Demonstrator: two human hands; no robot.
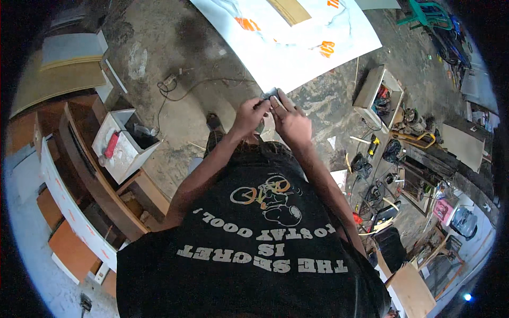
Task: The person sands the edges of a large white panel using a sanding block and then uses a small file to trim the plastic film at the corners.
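Note:
Both of my hands meet at the near corner of a large white board [297, 58] with orange print. My left hand [249, 115] is closed, its fingertips pinched at a small dark grey piece [271, 94] by that corner. My right hand [292, 121] is closed against the same spot, with its fingers bent around the near side of the corner. What exactly the fingers grip is too small and too covered to name. A yellowish wood strip [290, 10] lies on top of the board.
A white box with a red-handled tool [112, 144] stands at left, beside long brown panels [90, 159]. A cable [196, 84] crosses the floor. At right are an open wooden box [366, 98] of tools, scattered scraps, a black case [391, 248] and a green chair [427, 13].

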